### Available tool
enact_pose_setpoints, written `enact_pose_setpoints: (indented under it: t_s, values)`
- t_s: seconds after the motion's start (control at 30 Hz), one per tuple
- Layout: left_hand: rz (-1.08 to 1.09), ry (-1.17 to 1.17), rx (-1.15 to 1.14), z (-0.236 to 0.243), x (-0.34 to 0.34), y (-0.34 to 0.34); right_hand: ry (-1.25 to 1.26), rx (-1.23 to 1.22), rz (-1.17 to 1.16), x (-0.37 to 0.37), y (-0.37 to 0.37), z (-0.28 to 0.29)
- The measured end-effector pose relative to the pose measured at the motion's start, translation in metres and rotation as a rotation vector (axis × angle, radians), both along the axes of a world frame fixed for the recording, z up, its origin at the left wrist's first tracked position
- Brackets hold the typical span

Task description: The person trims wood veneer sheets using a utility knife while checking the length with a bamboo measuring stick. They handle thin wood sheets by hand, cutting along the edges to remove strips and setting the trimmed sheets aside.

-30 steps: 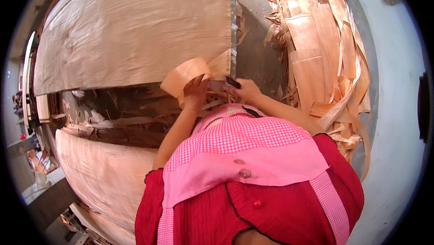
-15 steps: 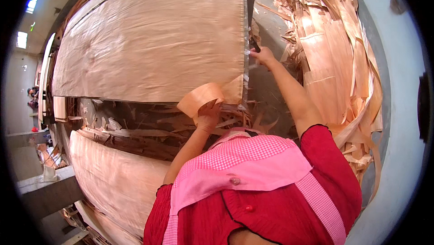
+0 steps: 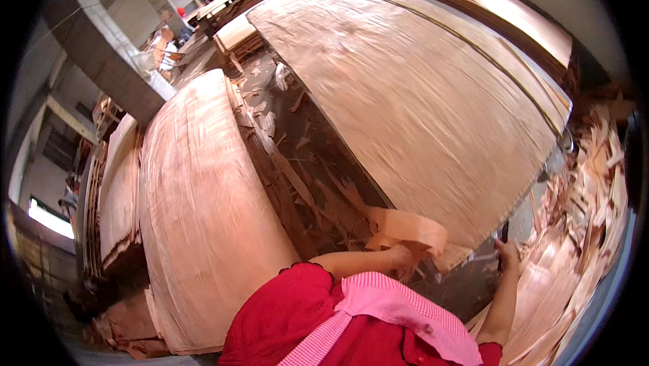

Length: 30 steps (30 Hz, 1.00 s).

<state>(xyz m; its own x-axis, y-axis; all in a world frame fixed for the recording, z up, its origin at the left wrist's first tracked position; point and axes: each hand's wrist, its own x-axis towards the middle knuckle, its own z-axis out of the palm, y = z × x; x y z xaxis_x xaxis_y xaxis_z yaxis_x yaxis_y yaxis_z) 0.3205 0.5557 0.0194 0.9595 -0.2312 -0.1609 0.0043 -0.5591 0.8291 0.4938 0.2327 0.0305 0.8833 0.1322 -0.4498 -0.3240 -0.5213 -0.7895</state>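
A wide, thin sheet of pale wood veneer point(image 3: 412, 95) lies on a table, its near corner close to both hands. My left hand point(image 3: 403, 258) is closed on a curled veneer strip point(image 3: 414, 226), which loops up beside that corner. Over at the sheet's right edge, my right hand point(image 3: 508, 252) grips a slim tool with a dark handle point(image 3: 504, 232). The tool looks like a knife, but its blade is too blurred to make out.
To the left stands a large veneer stack point(image 3: 196, 204). Veneer scraps point(image 3: 297, 156) litter the floor gap between it and the table. A heap of torn strips point(image 3: 574, 231) lies at the right. A concrete pillar point(image 3: 108, 48) rises at the far left; people are in the distance.
My view has swung to the left, so the sheet and both hands now appear farther right and lower. The left hand still holds the strip, and the right still holds the dark-handled tool.
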Motion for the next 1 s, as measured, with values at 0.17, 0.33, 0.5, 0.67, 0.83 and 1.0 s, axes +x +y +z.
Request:
enact_pose_setpoints:
  t_s: [0.17, 0.33, 0.5, 0.67, 0.83, 1.0]
  values:
    - [-0.176, -0.508, 0.171, 0.012, 0.011, -0.004, -0.461, -0.062, -0.071, -0.014, -0.079, -0.038]
    - [0.123, -0.074, -0.194, 0.0, 0.002, 0.028, -0.566, 0.299, -0.572, -0.067, -0.108, 0.111]
    - [0.679, -0.152, -0.358, 0.025, -0.038, 0.148, -1.155, -0.131, -0.137, -0.091, -0.123, 0.271]
    - [1.124, -0.45, -0.568, 0.007, -0.056, 0.295, -0.842, -0.197, 0.161, -0.059, 0.0, 0.355]
    - [1.141, -0.493, 0.242, 0.12, -0.099, 0.352, -0.471, -0.019, 0.415, -0.064, 0.235, 0.351]
    - [1.324, -0.793, 0.124, 0.133, -0.138, 0.438, -0.227, 0.408, 0.902, -0.116, 0.468, 0.351]
